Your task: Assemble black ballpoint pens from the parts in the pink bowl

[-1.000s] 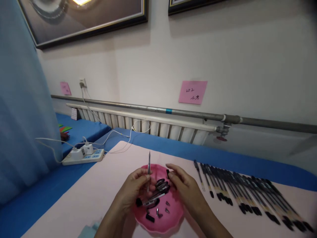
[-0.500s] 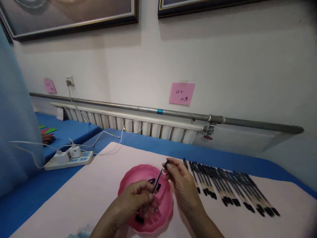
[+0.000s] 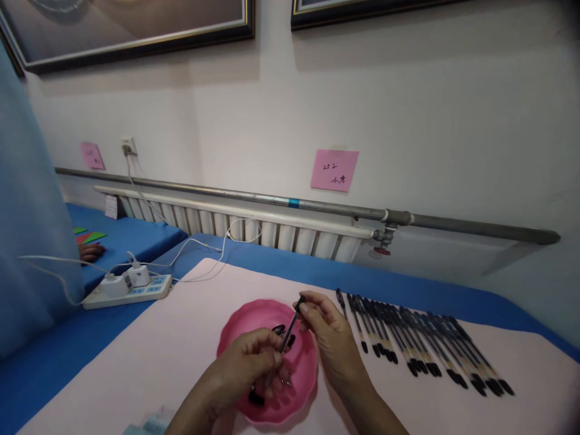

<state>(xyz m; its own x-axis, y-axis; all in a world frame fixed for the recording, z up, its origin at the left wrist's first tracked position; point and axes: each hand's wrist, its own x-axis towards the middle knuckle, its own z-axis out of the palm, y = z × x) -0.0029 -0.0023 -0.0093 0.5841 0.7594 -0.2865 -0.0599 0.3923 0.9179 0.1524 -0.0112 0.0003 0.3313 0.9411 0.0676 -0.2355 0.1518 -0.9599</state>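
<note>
Found over the pink dish (image 3: 307, 376), towards its far right rim: slim pen barrel (image 3: 290, 328), pinched in fingers of left hand (image 3: 249, 361); black cap (image 3: 299, 302) at its upper end, pinched by right hand (image 3: 334, 338). Judged light, stiff, possibly slippery; best held mid-shaft.

Looks like some makeshift workroom tbh: black pens (image 3: 415, 333) are lined up on a blue-covered desk (image 3: 90, 329), handwritten pink notes (image 3: 335, 170) are stuck to the wall (image 3: 435, 109), a radiator (image 3: 306, 240) is fitted below, framed pictures (image 3: 136, 33) are hung above, and a second desk (image 3: 136, 235) is part-screened by a blue curtain (image 3: 27, 211).
</note>
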